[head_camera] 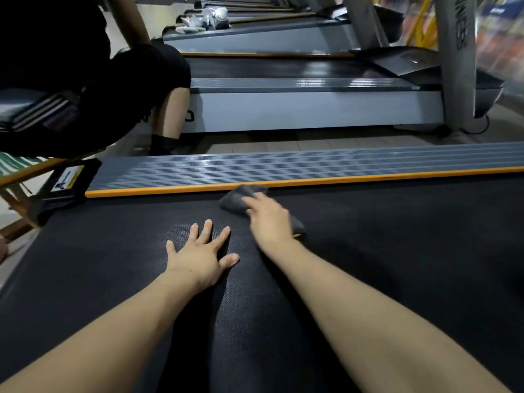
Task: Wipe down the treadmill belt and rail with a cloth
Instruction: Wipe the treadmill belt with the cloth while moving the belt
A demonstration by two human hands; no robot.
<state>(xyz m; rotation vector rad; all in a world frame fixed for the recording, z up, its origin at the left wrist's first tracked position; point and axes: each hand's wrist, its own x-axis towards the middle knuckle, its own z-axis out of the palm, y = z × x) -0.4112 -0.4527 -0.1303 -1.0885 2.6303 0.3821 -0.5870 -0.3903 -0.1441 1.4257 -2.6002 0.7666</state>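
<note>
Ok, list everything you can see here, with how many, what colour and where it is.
Treadmill belt: one, black, across the foreground.
Side rail: one, grey ribbed with an orange edge, along the belt's far side.
Cloth: one, dark grey, on the belt right by the orange edge.
Warning label: one, white and yellow, at the rail's left end.
Other treadmills: at least two, grey and black, in a row behind.
Bundles: silvery, count unclear, on a far treadmill.
Another person: one, in black clothes, crouched upper left.
Left hand: one, fingers spread flat on the belt.
Right hand: one, blurred, on the cloth.
</note>
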